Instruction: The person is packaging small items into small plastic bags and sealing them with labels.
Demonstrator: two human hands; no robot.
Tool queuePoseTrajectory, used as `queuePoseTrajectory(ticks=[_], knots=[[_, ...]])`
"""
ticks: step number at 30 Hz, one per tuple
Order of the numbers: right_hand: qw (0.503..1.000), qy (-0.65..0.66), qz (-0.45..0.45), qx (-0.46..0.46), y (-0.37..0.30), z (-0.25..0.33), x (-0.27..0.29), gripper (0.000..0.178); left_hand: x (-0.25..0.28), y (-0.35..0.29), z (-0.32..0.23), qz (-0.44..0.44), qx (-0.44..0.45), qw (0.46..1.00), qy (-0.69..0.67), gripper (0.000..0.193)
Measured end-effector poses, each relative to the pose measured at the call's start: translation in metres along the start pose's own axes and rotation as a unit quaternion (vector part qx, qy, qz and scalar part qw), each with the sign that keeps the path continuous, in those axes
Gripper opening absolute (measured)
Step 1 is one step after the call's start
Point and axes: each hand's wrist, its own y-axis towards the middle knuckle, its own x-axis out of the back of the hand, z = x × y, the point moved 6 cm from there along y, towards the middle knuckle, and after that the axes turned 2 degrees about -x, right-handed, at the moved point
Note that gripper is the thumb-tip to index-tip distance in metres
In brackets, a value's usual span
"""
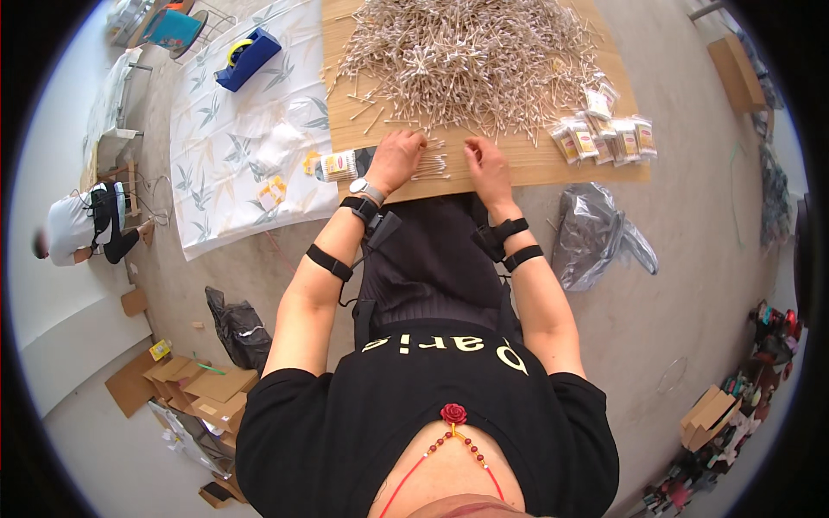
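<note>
The small swab row (pixel 433 166) lies on the desk (pixel 540 164), the heap (pixel 471 65) beyond it. The left hand (pixel 397 160) curls over its left end; right of it, the right hand (pixel 489 171) is half-curled; any grip, I cannot tell. Light, level fingertips should keep sticks parallel.

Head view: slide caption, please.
Left hand and right hand flank a small group of cotton swabs, a larger swab heap beyond.

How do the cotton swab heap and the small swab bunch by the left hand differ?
Size: the swab heap is far bigger than the swab bunch. Arrangement: the heap's swabs tangle every way; the bunch's lie roughly parallel. Place: the heap lies farther from the person than the bunch. Both rest on the wooden tabletop.
</note>
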Motion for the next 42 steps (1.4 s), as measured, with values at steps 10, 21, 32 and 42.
queuePoseTrajectory(ticks=[10, 21, 32, 42], knots=[[0.976, -0.184, 0.002, 0.115, -0.017, 0.006, -0.024, 0.019, 0.007, 0.004, 0.011, -0.014, 0.054, 0.998, -0.038, 0.013], [0.979, -0.152, -0.011, 0.133, -0.021, 0.004, -0.021, 0.023, -0.002, -0.014, 0.011, -0.069, 0.057, 0.992, -0.089, 0.022], [0.964, -0.191, -0.005, 0.183, -0.035, 0.020, -0.018, 0.025, 0.017, -0.066, -0.043, -0.181, 0.063, 0.981, 0.020, 0.034], [0.958, -0.215, 0.024, 0.187, -0.027, 0.029, -0.042, 0.018, -0.001, -0.070, -0.003, -0.200, 0.154, 0.967, -0.047, 0.024]])
